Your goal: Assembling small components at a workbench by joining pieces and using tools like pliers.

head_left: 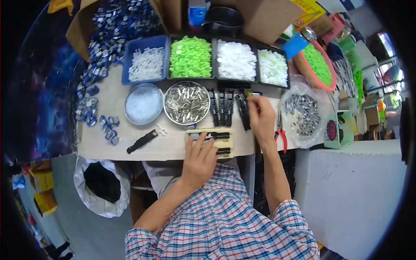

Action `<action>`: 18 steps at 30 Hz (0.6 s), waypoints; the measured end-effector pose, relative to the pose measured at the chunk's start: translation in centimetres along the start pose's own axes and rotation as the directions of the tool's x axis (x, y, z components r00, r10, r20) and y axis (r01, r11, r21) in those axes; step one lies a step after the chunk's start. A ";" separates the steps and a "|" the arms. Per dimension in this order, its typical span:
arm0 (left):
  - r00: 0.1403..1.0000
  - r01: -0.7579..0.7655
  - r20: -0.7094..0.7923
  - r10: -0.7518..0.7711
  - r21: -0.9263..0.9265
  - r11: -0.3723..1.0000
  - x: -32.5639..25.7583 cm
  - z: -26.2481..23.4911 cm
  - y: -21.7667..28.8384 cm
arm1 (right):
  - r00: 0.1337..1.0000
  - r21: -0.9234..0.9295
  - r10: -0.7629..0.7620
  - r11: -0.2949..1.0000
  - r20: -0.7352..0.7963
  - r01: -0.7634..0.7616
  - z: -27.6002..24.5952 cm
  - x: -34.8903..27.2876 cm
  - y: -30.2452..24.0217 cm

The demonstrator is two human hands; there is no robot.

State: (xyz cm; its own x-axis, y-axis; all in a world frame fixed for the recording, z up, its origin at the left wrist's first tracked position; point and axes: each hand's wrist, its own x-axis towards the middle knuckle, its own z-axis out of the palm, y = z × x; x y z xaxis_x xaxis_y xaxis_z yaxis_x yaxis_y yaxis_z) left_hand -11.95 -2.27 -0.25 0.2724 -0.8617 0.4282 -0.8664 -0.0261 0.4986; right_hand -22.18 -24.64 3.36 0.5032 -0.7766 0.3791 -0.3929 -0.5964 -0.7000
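While sorted by kind for easy reach, parts laid out across bench: blue clips far left, bowl of metal pieces centre, trays of green and white caps behind. Left hand flat, fingers spread, pinning beige jig with black strip, not clenched. Right hand reaching forward, pinching small yellow-green piece over row of black strips. Red pliers just right.
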 end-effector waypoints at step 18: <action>0.954 0.169 -0.228 -0.196 -0.131 0.977 7.4 0.5 -7.8 | 0.978 -0.547 -0.158 0.835 -0.138 0.058 -1.2 11.5 9.3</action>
State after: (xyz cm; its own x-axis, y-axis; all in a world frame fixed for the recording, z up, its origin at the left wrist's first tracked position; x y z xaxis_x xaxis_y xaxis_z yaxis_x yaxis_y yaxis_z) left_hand -3.42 -8.69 -1.34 0.5249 -0.7011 0.4826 -0.7455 -0.1051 0.6582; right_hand -20.98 -39.36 1.95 0.4483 -0.6931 0.5645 -0.7199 -0.6543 -0.2317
